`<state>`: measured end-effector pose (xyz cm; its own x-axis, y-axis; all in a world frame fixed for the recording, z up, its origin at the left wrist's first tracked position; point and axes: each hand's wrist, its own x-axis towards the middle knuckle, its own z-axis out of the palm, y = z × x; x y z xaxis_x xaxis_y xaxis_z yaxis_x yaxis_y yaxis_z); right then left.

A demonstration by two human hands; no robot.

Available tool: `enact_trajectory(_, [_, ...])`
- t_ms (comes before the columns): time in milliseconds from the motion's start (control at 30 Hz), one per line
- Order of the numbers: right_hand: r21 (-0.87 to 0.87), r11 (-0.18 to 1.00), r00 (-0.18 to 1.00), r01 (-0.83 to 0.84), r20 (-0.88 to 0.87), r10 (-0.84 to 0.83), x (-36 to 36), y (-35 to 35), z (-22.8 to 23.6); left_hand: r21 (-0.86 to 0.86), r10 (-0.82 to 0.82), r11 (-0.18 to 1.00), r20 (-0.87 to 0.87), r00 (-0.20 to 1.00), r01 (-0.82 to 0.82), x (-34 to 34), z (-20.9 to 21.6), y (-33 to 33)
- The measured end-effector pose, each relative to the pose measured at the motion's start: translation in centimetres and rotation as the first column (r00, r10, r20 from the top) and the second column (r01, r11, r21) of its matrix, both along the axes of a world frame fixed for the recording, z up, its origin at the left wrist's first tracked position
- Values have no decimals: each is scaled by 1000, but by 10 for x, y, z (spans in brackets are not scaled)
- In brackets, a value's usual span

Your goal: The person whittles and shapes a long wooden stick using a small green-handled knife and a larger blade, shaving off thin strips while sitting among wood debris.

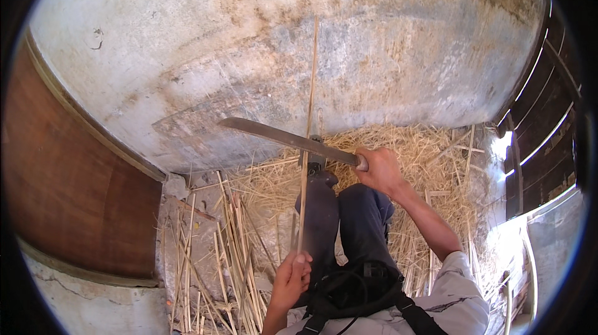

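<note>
My right hand (pixel 378 170) is wrapped round the handle of a machete (pixel 274 134), whose long dark blade reaches left and slightly upward across the middle of the view. Low and left of my knees, my left hand (pixel 292 279) grips the near end of a long thin bamboo strip (pixel 311 86). From there the strip runs away from me toward the wall, crossing the blade near its middle. Whether blade and strip touch I cannot tell. My legs (pixel 321 216) in dark trousers are bent just beneath both.
Pale shavings (pixel 423 154) cover the floor ahead and to the right. Many split strips (pixel 233 241) lie to my left, beside a brown wooden panel (pixel 81 179). A stained plaster wall (pixel 205 42) rises ahead; dark slatted boards (pixel 542 129) stand at right.
</note>
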<state>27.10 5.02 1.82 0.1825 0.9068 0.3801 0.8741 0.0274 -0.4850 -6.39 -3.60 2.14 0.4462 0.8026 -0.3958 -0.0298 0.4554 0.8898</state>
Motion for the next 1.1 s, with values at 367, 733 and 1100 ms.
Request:
enact_trajectory(367, [6, 974, 972, -225, 73, 224, -27, -29, 16, -161, 27, 987, 107, 994, -9, 2, 7, -5])
enact_trajectory(733, [-65, 980, 976, -188, -129, 178, -20, -4, 8, -205, 53, 979, 195, 979, -13, 3, 6, -1])
enact_trajectory(1100, [-104, 958, 962, -267, -80, 260, -28, -34, 34, -197, 74, 979, 104, 992, -52, 8, 18, -5])
